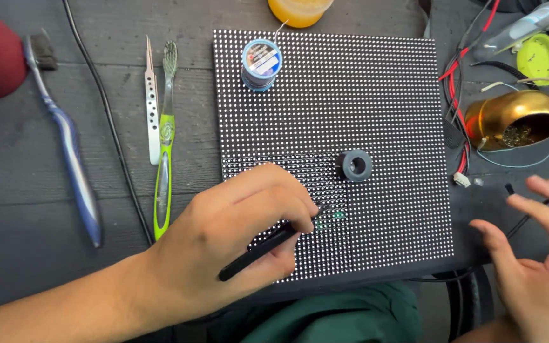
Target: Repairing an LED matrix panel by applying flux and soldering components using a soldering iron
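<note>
1. The left hand (pixel 236 235) pinches black tweezers (pixel 268 244), fingers curled tight round the shaft. The tips rest on the LED panel (pixel 376 95) near its lower middle, at a patch where the dots give way to green board (pixel 337 216). A slip here could, I judge, scrape neighbouring dots or flick a tiny part away.

2. The right hand (pixel 538 254) hovers off the panel's edge at 4 o'clock, fingers spread wide, holding nothing. It does not brace the panel, so a push from the tweezers may shift the panel on the table (pixel 27 209).

3. A small grey ring (pixel 356 166) sits on the panel just at 1 o'clock from the tweezer tips. The left knuckles are near it; a nudge could slide it over the work spot.

4. A solder spool (pixel 261 63) stands on the panel's top left corner, at 11 o'clock from the left hand, well apart. A jolted panel may send it rolling.

5. Red wires (pixel 457 95) and a brass cup (pixel 513 119) crowd the panel's right edge, at 12 o'clock from the right hand. A careless reach risks snagging them.

6. Steel tweezers (pixel 152 108) and two toothbrushes, green (pixel 165 140) and blue (pixel 71 152), lie at 10 o'clock from the left hand, clear of it.
</note>
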